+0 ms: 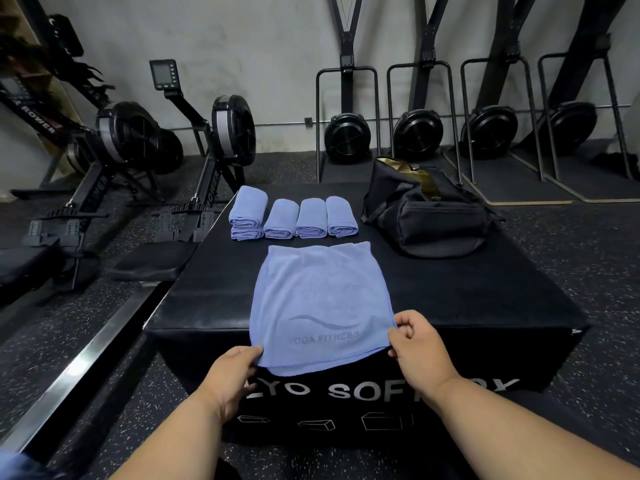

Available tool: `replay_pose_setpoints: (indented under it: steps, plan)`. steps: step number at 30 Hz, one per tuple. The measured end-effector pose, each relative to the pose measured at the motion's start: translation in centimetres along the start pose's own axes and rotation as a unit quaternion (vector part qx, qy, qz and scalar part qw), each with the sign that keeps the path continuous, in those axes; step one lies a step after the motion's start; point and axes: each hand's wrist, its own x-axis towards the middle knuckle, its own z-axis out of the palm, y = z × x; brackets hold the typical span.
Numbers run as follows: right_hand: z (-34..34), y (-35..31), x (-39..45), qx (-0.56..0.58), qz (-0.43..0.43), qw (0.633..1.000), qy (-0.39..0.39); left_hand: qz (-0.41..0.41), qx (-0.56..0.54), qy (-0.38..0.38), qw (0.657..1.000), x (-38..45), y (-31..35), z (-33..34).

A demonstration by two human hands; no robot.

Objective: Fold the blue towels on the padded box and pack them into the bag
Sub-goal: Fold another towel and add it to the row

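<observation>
A blue towel [320, 299] printed "YOGA FITNESS" lies spread on the black padded box [467, 289], its near edge hanging over the front. My left hand [235, 372] pinches its near left corner. My right hand [415, 344] pinches its near right corner. Several folded blue towels [294, 216] sit in a row at the back of the box, with two stacked at the left end. A black bag [426, 216] with a gold lining stands open at the back right of the box.
Rowing machines [138, 140] stand on the floor to the left. Ski-type machines with black fan wheels [419, 133] line the back wall. A dark speckled rubber floor [571, 244] surrounds the box.
</observation>
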Motion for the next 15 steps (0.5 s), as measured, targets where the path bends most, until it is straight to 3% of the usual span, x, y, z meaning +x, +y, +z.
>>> replay_pose_setpoints:
  steps: [7, 15]
  plan:
    - [-0.3, -0.8, -0.2, 0.057, 0.002, 0.998, 0.016, -0.026, -0.030, -0.040, 0.998, -2.8, 1.0, 1.1]
    - [1.7, -2.6, -2.5, -0.076, -0.152, 0.984, -0.060, 0.103, 0.004, -0.030, 0.994, -6.5, 3.6, 4.0]
